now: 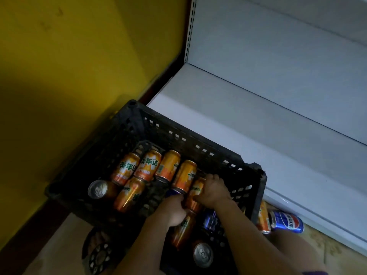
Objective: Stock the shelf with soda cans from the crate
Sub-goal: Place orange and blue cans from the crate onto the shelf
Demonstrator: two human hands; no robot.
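Both in black crate (178, 135). Right hand (213, 192) curled around orange can (195, 195); left hand (172, 210) fingers gripping a can (blue, mostly hidden).

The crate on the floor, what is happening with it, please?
A person reaches both hands into the black crate, which holds orange soda cans lying on their sides. The right hand grips one orange can; the left hand is curled around something beside it, though what is unclear. The white shelf holds no cans yet. A blue can lies on the floor outside the crate.
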